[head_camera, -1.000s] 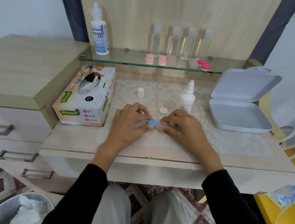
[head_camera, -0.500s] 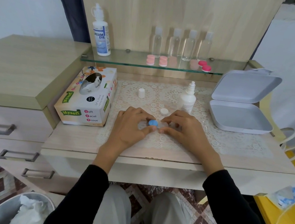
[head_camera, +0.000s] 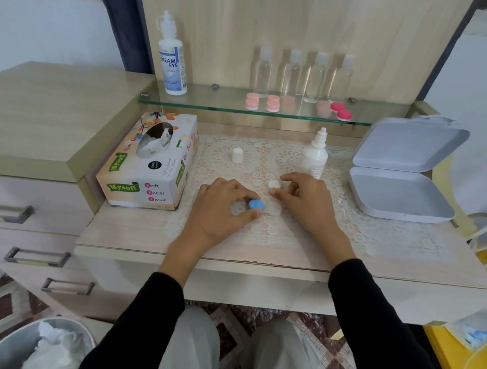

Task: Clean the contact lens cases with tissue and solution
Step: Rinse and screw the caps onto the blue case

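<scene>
Lens case (head_camera: 274,209) w/ L hand (head_camera: 221,209) pinching its blue cap (head_camera: 256,204), R hand (head_camera: 309,204) pinching white cap (head_camera: 274,184).

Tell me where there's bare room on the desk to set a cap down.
Widest: lace mat between right hand and grey box. Also bare desk before the tissue box. Crowded by the left hand, round the blue cap and white cap.

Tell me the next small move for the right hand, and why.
Probably lift the small white round cap, which the right hand pinches, onto the uncovered well of the clear plastic lens case. The left hand already steadies it by the blue round cap.
</scene>
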Available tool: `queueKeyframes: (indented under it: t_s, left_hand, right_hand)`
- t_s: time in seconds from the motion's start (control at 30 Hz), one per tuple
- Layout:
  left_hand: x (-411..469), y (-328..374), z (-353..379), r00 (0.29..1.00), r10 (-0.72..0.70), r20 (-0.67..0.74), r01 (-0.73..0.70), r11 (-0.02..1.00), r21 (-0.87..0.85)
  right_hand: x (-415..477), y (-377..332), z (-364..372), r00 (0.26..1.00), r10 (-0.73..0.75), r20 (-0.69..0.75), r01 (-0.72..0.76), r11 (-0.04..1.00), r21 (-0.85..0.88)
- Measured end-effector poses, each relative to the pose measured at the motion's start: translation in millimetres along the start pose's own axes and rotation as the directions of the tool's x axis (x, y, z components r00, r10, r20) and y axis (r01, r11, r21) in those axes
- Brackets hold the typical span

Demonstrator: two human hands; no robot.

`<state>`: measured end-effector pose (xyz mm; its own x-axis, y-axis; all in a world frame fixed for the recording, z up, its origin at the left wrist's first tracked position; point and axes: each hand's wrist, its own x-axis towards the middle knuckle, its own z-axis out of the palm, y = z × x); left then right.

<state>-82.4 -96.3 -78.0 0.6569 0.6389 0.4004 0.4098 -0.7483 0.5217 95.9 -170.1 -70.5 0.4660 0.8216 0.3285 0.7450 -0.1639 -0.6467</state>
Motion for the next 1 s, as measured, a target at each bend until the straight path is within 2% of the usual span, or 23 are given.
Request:
queueKeyframes:
  t_s: [0.1,0.2,0.3,0.4,0.53,0.67,1.0]
  left_hand:
    - [1,-1,0,1.0,-0.005,0.0,0.005,1.0,-0.018]
    - [1,-2,1,1.0,-0.005,-0.006,0.004,1.0,-0.031]
    - [1,-3,1,1.0,-0.003,-0.009,0.003,0.999,-0.047]
    - [1,-3,1,1.0,0.001,-0.008,-0.002,0.999,-0.043]
    - [2,-3,1,1.0,0.004,-0.008,-0.004,0.999,-0.034]
    - [1,-2,1,1.0,0.0,-0.006,0.0,0.999,-0.04]
    - [1,-2,1,1.0,0.005,-0.009,-0.005,1.0,-0.031]
  right_hand:
    - [2,-3,6,1.0,0.01,-0.022,-0.013,0.987,-0.162]
    - [0,-5,9,0.999,-0.008,-0.048,-0.003,0.976,-0.218]
    - [-1,-5,9,0.999,-0.003,-0.032,-0.003,0.983,-0.182]
    - [-5,0,4,1.0,-0.009,0.017,0.009,1.0,-0.006]
    - [-19,3,-5,0.991,-0.121,0.049,0.109,0.976,0.187]
    - [-27,2,-5,0.978,-0.198,0.071,0.187,0.972,0.142]
    - [-33,2,-2,0.963,-0.262,0.055,0.263,0.964,-0.02]
